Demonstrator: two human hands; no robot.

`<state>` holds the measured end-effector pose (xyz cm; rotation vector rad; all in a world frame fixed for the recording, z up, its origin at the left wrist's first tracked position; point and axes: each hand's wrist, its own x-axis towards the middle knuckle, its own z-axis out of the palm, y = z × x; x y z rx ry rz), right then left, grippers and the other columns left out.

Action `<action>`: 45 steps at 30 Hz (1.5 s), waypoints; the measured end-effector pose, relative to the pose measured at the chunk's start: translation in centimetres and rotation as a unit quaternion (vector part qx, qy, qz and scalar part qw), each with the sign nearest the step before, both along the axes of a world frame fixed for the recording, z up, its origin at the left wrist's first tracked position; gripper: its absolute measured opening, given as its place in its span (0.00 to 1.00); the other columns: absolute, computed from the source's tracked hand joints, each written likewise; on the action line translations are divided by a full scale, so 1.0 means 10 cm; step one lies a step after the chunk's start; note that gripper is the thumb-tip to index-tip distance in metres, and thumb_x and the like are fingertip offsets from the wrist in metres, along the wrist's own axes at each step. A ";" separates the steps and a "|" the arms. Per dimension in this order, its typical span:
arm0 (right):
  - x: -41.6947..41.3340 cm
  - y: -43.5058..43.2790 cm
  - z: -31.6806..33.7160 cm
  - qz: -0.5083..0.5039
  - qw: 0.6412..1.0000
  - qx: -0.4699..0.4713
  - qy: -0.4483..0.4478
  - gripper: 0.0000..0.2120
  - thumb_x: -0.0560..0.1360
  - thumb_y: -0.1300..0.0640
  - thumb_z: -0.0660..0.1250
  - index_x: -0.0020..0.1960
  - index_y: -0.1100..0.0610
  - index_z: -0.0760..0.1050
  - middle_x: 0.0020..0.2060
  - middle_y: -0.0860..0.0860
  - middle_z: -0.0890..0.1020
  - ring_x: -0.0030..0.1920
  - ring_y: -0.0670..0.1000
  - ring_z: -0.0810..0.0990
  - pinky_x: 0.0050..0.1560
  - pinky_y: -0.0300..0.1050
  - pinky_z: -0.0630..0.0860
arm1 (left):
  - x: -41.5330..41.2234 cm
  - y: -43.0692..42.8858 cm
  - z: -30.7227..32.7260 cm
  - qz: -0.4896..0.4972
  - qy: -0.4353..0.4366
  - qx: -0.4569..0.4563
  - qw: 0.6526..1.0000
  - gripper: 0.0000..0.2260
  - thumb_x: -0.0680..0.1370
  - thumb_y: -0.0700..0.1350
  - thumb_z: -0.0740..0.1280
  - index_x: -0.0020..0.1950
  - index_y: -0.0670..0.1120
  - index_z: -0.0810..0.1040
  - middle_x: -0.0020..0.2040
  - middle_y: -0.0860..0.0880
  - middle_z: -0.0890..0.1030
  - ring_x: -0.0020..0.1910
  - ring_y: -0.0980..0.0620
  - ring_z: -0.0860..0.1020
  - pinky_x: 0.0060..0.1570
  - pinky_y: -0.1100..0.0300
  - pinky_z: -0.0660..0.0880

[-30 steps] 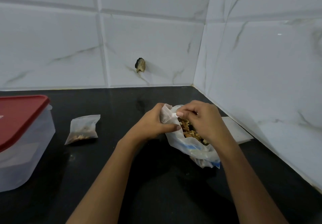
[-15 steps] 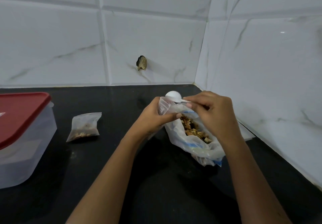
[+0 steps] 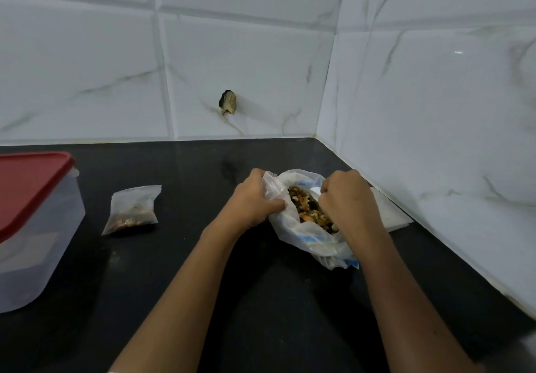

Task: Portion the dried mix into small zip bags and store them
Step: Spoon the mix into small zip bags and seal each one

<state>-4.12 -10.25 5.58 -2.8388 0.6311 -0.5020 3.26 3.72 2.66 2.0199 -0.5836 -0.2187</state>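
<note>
One wide-angle camera rode on the person's head and faced forward and down, close over the black counter (image 3: 179,271), toward the corner of the tiled wall (image 3: 261,53). Both forearms reached up from the bottom edge; the left hand (image 3: 251,200), right hand (image 3: 348,195) and bag (image 3: 307,237) sat near centre, the container (image 3: 37,227) cropped at left.

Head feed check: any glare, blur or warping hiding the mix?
Head view: dim, cool light; one small glare spot on the right wall tile; grout lines bow from the wide lens; the dried mix in the large bag is clear.
</note>
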 end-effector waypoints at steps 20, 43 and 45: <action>0.12 -0.09 -0.08 0.005 0.956 0.292 -0.036 0.11 0.75 0.62 0.62 0.51 0.66 0.79 0.39 0.55 0.81 0.41 0.52 0.78 0.43 0.43 0.74 | -0.01 -0.03 -0.10 0.017 0.154 -0.133 0.979 0.27 0.72 0.40 0.71 0.67 0.50 0.63 0.61 0.47 0.73 0.59 0.48 0.74 0.61 0.49 0.73; -0.01 -0.39 -0.02 -0.071 0.804 0.581 -0.108 0.06 0.75 0.64 0.62 0.41 0.62 0.76 0.29 0.54 0.74 0.24 0.45 0.61 0.16 0.32 0.57 | -0.07 -0.04 0.08 0.001 -0.035 -0.073 0.997 0.28 0.70 0.48 0.74 0.66 0.48 0.65 0.56 0.54 0.69 0.55 0.57 0.68 0.44 0.70 0.69; -0.02 -0.41 -0.01 -0.053 0.786 0.603 -0.127 0.05 0.75 0.65 0.63 0.43 0.63 0.76 0.29 0.54 0.74 0.21 0.44 0.62 0.15 0.32 0.57 | -0.09 -0.04 0.09 -0.013 -0.045 -0.061 0.997 0.27 0.70 0.47 0.74 0.64 0.49 0.66 0.54 0.56 0.68 0.52 0.58 0.69 0.38 0.72 0.68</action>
